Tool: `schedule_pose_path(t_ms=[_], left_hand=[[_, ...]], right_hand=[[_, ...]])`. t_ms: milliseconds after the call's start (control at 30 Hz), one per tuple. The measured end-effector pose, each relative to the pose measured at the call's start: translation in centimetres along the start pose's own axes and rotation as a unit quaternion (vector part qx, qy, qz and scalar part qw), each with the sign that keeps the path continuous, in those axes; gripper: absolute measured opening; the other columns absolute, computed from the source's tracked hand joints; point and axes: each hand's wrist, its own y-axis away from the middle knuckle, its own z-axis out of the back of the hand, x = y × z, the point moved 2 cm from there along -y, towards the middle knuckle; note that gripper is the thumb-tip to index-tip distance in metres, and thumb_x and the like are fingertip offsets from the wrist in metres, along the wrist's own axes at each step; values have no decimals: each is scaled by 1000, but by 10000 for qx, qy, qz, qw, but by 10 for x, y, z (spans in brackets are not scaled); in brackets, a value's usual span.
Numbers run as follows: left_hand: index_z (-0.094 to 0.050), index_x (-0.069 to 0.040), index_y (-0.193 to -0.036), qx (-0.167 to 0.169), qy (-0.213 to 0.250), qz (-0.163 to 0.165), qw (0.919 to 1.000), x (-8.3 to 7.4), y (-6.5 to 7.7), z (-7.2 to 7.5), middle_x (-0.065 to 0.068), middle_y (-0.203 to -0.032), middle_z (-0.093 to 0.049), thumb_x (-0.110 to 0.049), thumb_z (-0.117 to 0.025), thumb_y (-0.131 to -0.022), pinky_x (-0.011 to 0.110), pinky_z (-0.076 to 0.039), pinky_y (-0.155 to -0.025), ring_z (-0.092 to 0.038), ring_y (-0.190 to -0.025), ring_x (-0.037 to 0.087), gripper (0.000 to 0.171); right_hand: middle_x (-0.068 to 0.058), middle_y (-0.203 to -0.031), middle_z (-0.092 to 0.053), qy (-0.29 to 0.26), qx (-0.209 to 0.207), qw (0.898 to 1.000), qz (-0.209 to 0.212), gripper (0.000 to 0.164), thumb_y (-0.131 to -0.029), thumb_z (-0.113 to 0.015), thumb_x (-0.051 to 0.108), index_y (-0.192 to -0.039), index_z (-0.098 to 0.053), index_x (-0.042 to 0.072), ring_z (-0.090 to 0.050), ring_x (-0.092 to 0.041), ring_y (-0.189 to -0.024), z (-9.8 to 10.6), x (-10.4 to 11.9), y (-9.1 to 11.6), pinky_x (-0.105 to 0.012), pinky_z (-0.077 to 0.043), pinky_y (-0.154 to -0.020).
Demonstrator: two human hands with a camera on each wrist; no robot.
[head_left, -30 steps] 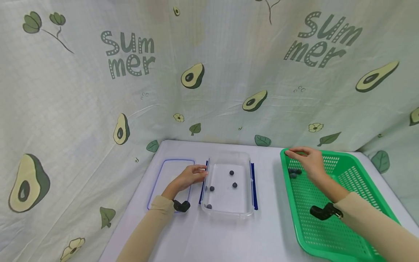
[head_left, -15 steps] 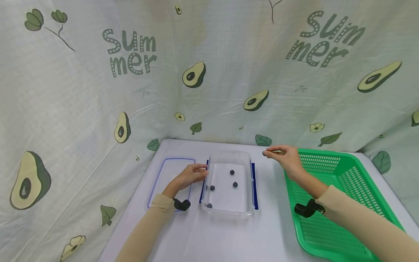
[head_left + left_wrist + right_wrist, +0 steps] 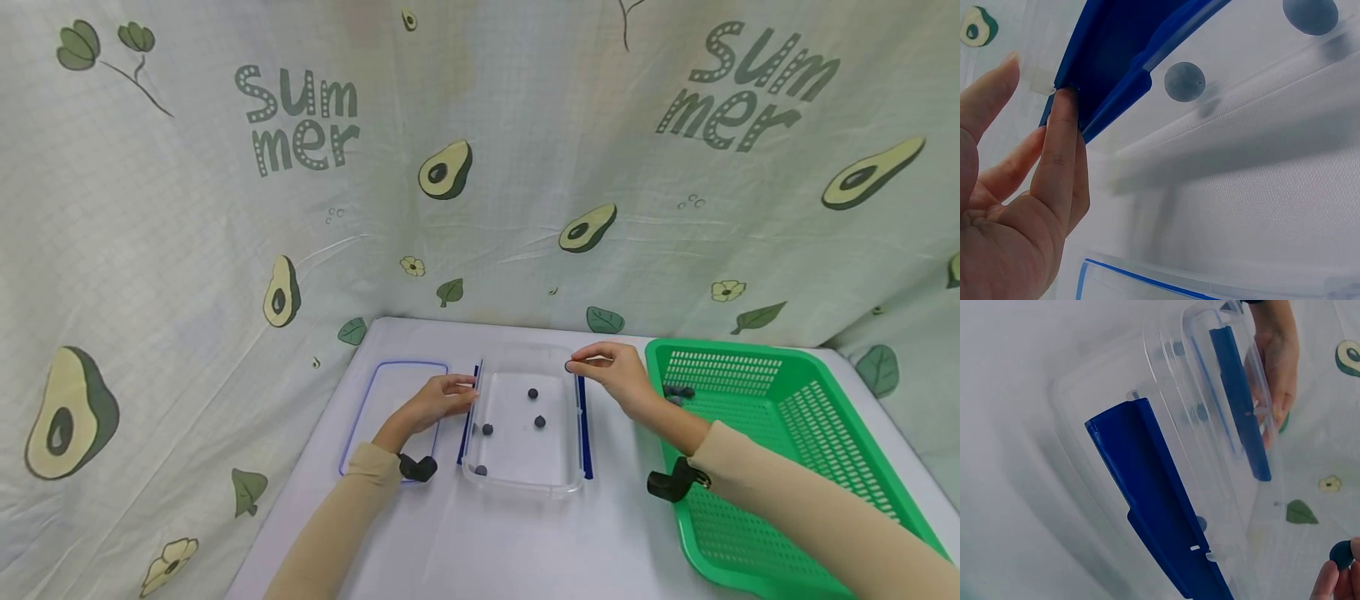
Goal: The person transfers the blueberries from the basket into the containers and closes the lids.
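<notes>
A clear plastic container (image 3: 517,477) with blue side clips stands on the table, and several blueberries (image 3: 540,422) lie spread over its bottom. My left hand (image 3: 442,397) is at its left side. In the left wrist view, the straight fingertips touch the blue clip (image 3: 1116,56) while the thumb stays apart. My right hand (image 3: 617,373) is over the container's far right corner, pinching one blueberry (image 3: 1341,554) between thumb and fingers. To the right, a green plastic basket (image 3: 678,508) holds a few more blueberries (image 3: 678,392) in its far left corner, partly hidden by its rim.
A clear lid with a blue seal (image 3: 365,406) lies flat left of the container, partly behind my left hand. White cloth (image 3: 465,550) covers the table. A printed curtain (image 3: 510,100) hangs behind the table's far edge.
My right hand has moved left from the basket's far left corner to the container's far right corner, carrying a blueberry. My left hand has stayed at the container's side.
</notes>
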Motion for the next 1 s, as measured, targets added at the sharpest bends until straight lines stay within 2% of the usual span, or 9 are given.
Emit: schedule_pose_path(t_ms=[167,400,633,800,1000], left_hand=[[-51,6,-139,-15,27,24,10000,1,-1,-1,17,-118,-61,-8,-66,-97,34,-55,-94,-65,-108,26,46],[-52,5,-139,-17,4,34,10000,1,-1,-1,17,-120,-61,-10,-67,-97,34,-55,-94,-64,-109,26,47],[-52,5,-139,2,15,43,10000,1,-2,-1,18,-122,-60,-11,-67,-97,34,-55,-95,-64,-111,29,48],[-52,4,-139,-12,10,44,10000,2,-3,-1,18,-122,-60,-11,-68,-96,34,-55,-94,-64,-110,28,47],[-53,4,-138,-13,27,32,10000,2,-3,0,17,-121,-60,-9,-67,-97,34,-55,-94,-64,-110,28,46]], right_hand=[[-13,-102,-73,-147,146,9998,-11,29,-86,-81,16,-105,-72,-4,-70,-13,-87,-9,-2,0,-21,-53,-84],[-12,-102,-72,-165,309,9993,-154,25,-86,-80,12,-103,-72,-4,-70,-16,-88,-20,-3,1,-33,-53,-91],[-13,-101,-72,-180,454,9987,-120,24,-85,-80,9,-101,-72,-7,-70,-15,-86,-28,-7,3,-36,-54,-89],[-12,-97,-74,-123,535,9983,-218,21,-85,-80,7,-100,-72,-6,-71,-16,-85,-33,-10,5,-34,-55,-86],[-14,-102,-72,-57,541,9980,-320,21,-84,-81,6,-99,-72,-6,-71,-19,-86,-40,-13,6,-34,-55,-85]])
